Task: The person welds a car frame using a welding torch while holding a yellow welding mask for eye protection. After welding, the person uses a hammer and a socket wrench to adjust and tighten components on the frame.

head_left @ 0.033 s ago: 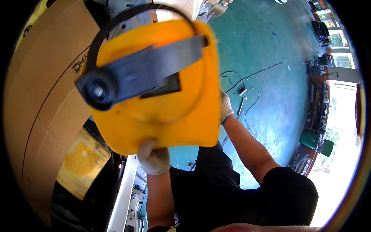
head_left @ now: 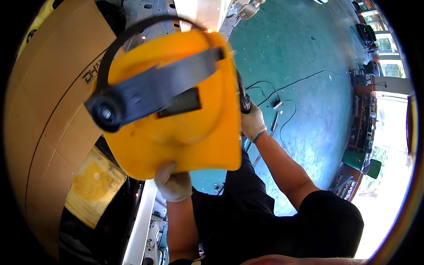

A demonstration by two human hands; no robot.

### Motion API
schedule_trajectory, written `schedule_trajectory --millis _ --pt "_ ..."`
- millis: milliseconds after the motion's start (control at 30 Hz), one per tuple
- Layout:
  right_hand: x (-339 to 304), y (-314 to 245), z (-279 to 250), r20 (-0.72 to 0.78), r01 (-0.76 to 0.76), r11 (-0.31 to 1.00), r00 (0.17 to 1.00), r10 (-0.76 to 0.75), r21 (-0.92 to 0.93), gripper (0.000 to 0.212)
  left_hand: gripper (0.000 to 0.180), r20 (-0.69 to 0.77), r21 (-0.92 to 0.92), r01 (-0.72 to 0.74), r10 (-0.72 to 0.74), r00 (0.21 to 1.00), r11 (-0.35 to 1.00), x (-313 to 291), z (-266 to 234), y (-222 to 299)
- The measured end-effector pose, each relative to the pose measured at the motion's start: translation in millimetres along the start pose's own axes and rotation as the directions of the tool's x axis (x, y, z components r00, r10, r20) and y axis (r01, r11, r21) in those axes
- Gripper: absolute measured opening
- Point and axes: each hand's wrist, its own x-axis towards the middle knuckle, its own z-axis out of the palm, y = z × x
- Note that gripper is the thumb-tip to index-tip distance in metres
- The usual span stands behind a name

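The left hand's grip (head_left: 173, 185) pinches the mask (head_left: 194, 150) by its lower edge, left of centre in the frame; the right hand (head_left: 253, 123) wraps a black tool (head_left: 244, 99) near centre. Green floor (head_left: 304, 53) spans upper right, cardboard (head_left: 53, 115) the left. The mask's hollow side faces the person, long axis near upright. It hides part of the tool; its headband (head_left: 154, 86) looks blurred.
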Motion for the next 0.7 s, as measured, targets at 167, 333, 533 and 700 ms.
schedule_trajectory --millis 167,333,533,700 --pt "-8 -10 -11 0.041 -0.076 0.997 0.996 0.077 -0.003 0.034 0.060 -0.188 0.078 -0.029 0.044 0.981 0.997 -27 -64 13" --pt "-3 -11 -17 0.063 -0.046 0.998 0.997 0.049 -0.049 0.032 0.064 -0.251 0.132 -0.003 0.037 0.967 0.991 -41 -79 13" --pt "1 -21 -21 0.075 -0.098 0.995 0.992 0.100 -0.028 0.032 0.066 -0.227 0.082 -0.001 0.020 0.974 0.997 -40 -86 4" --pt "5 -29 -24 0.084 -0.112 0.992 0.990 0.116 -0.051 0.034 0.062 -0.260 0.087 -0.008 0.030 0.965 0.996 -36 -84 -3"
